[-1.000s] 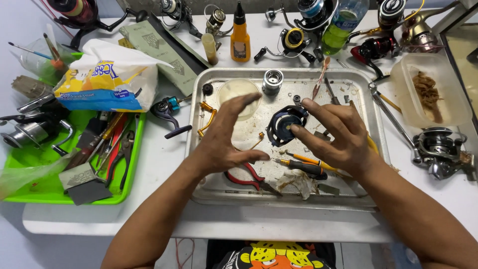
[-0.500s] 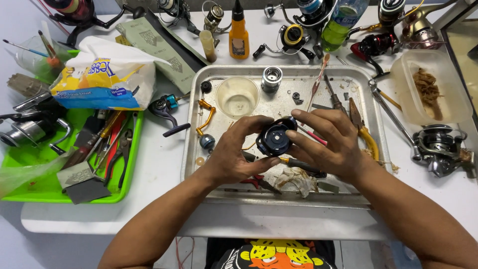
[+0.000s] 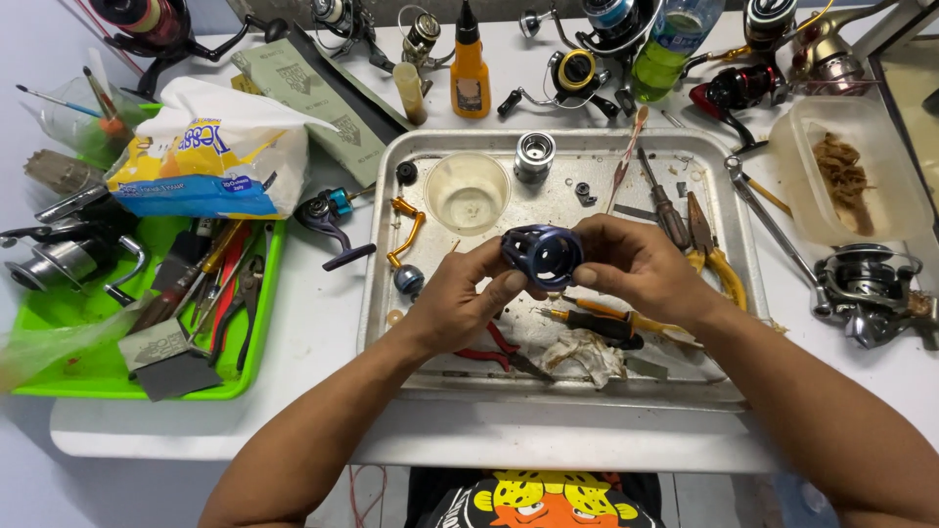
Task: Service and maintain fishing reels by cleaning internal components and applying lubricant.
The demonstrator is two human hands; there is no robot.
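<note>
A dark blue, hollow reel part (image 3: pixel 543 256) with cut-out windows is held between both hands above the metal tray (image 3: pixel 729 323). My left hand (image 3: pixel 460 298) pinches its left side with thumb and fingers. My right hand (image 3: pixel 636 269) grips its right side. Under the hands on the tray lie red-handled pliers (image 3: pixel 494 352), an orange-and-black screwdriver (image 3: pixel 606 323) and a dirty rag (image 3: pixel 582 354). A clear plastic cup (image 3: pixel 468 192), a silver spool (image 3: pixel 534 154) and an orange reel handle (image 3: pixel 406 235) rest farther back in the tray.
A green tray (image 3: pixel 59 362) of tools sits at the left, with a tissue pack (image 3: pixel 205 161) on its far end. Several fishing reels, an orange oil bottle (image 3: pixel 469 68) and a green bottle (image 3: pixel 670 49) line the back. At the right are a plastic tub (image 3: pixel 846 181) and a reel (image 3: pixel 871 288).
Both hands rose from the tray with the blue reel part. They now hold it higher and turned, its open end facing the camera. The cup that my left hand covered is visible.
</note>
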